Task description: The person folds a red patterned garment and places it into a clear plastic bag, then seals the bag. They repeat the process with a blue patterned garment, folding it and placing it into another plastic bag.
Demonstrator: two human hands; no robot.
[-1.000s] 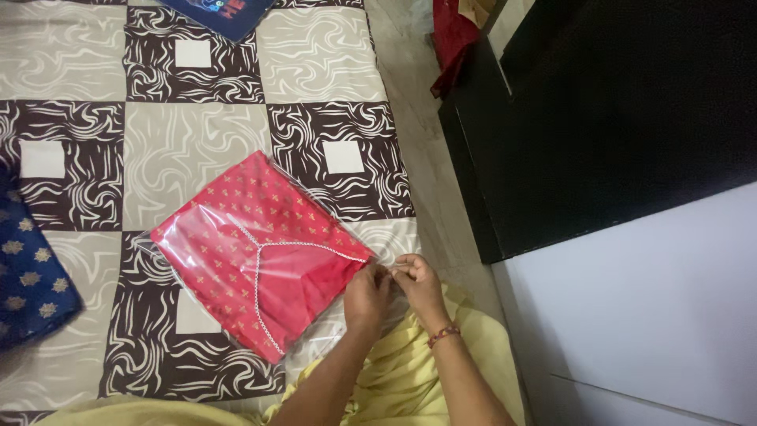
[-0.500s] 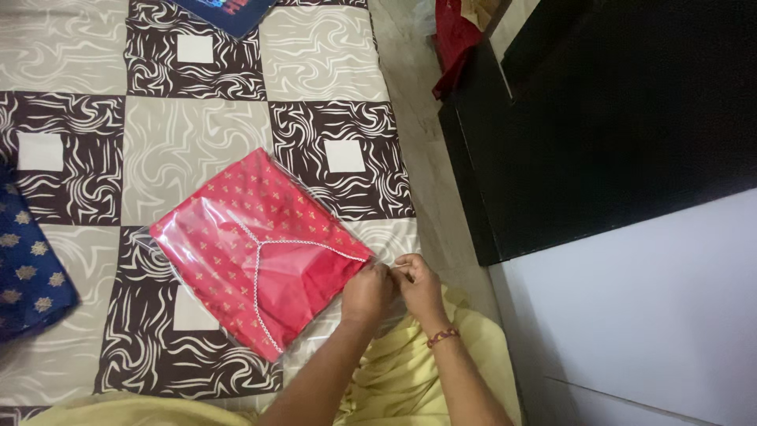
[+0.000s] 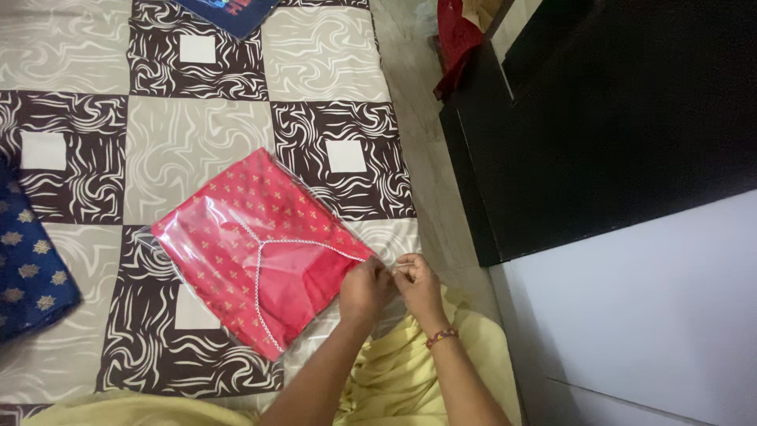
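Pinching together at the near right corner of a clear plastic packet, the left hand and right hand both close their fingertips on its edge; the exact grip is too small to make out. The packet holds a folded red garment and lies on the patterned bedsheet. A blue fabric is cut off at the left edge.

Yellow garment; red beaded bracelet

A red garment with gold motifs lies on a brown-and-beige swirl-patterned bedsheet beside gold-dotted blue cloth.
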